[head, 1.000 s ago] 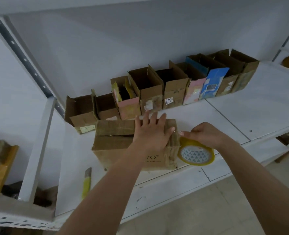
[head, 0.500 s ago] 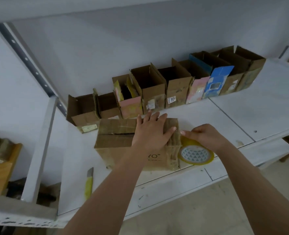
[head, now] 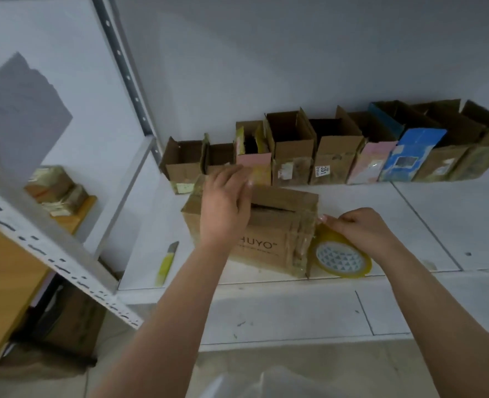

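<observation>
Nearest the camera, two bare forearms reach up over the front edge of a white shelf (head: 409, 225). The right hand (head: 358, 228) grips a tape roll (head: 339, 258), a yellowish ring with a patterned white core. Its fingers are curled over the roll's upper rim, and the fingertips sit right against the end of the box. The roll stands on its edge on the shelf, leaning a little and touching the right end of the cardboard box (head: 269, 234). That box lies closed near the shelf's front, with dark lettering on its front face and shiny tape wrapped around its right end. A dark slit runs along its top where the flaps meet. The left hand (head: 226, 202) lies flat on the left part of the box top. Its fingers are stretched out almost straight toward the far edge, pressing down and gripping nothing, though their tips are blurred. Left of the box and apart from it, a yellow utility knife (head: 165, 262) lies on the shelf with its tip pointing away. Further back, a row of open cartons (head: 292, 150) stands side by side against the wall (head: 266, 53), mostly brown, with one blue carton (head: 409, 150) toward the right. Beyond a perforated upright (head: 122, 67) at far left, taped parcels (head: 56, 185) sit in the next bay.
</observation>
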The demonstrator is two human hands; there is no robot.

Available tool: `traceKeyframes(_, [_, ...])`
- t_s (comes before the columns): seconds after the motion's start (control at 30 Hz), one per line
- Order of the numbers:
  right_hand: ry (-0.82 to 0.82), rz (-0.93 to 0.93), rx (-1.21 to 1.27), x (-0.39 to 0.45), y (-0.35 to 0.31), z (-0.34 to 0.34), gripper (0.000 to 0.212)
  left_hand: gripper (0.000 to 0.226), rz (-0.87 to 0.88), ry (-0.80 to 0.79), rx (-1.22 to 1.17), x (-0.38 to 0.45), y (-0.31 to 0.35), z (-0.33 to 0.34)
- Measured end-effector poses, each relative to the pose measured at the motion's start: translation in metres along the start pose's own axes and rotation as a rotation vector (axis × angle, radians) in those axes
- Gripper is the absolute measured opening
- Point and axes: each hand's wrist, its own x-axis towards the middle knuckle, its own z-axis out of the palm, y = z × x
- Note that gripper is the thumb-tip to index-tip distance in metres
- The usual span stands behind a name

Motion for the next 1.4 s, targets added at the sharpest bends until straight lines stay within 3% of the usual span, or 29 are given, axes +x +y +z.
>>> traceKeyframes(0.13, [0.03, -0.026, -0.008, 0.002, 0.001, 0.003, 0.065, 0.037, -0.507, 0.15, 0.127, -0.038, -0.045, -0.027])
traceKeyframes(0.27, [0.021, -0.015, -0.024, 0.002, 0.001, 0.005, 0.067, 0.057, -0.888, -0.094, 0.358, -0.065, -0.075, -0.03])
traceKeyframes(0.4, [0.017, 0.005, -0.02, 0.002, 0.001, 0.005, 0.064, 0.051, -1.04, -0.421, 0.596, -0.089, -0.088, -0.03])
traceKeyframes(0.53, [0.006, 0.016, -0.013, 0.001, 0.002, 0.006, 0.064, 0.039, -1.111, -0.435, 0.546, -0.092, -0.091, -0.027])
traceKeyframes(0.63, [-0.011, 0.015, -0.014, 0.0, 0.003, 0.005, 0.066, 0.032, -1.115, -0.425, 0.494, -0.09, -0.093, -0.025])
traceKeyframes(0.73, [-0.02, 0.015, -0.021, 0.001, 0.003, 0.005, 0.066, 0.028, -1.138, -0.183, 0.301, -0.084, -0.081, -0.029])
traceKeyframes(0.8, [-0.023, 0.017, -0.029, 0.002, 0.002, 0.006, 0.065, 0.015, -0.965, 0.066, 0.127, -0.072, -0.061, -0.035])
traceKeyframes(0.87, [-0.027, 0.012, -0.025, 0.003, 0.002, 0.005, 0.066, 0.009, -0.654, 0.157, 0.017, -0.048, -0.029, -0.039])
traceKeyframes(0.93, [-0.041, -0.004, -0.021, 0.002, 0.001, 0.004, 0.069, 0.007, -0.416, 0.038, -0.081, -0.021, 0.006, -0.033])
traceKeyframes(1.03, [-0.105, 0.027, 0.032, -0.001, 0.0, 0.0, 0.064, 0.027, -0.242, -0.322, -0.221, 0.011, 0.056, 0.0])
traceKeyframes(1.17, [-0.331, 0.129, 0.27, -0.001, 0.007, -0.02, 0.03, 0.036, -0.362, -0.674, -0.406, 0.027, 0.085, 0.051])
traceKeyframes(1.27, [-0.429, 0.093, 0.356, -0.005, 0.022, -0.029, 0.022, 0.038, -0.489, -0.691, -0.383, 0.023, 0.076, 0.069])
traceKeyframes(1.4, [-0.362, 0.06, 0.324, -0.005, 0.027, -0.022, 0.02, 0.039, -0.456, -0.648, -0.374, 0.019, 0.068, 0.074])
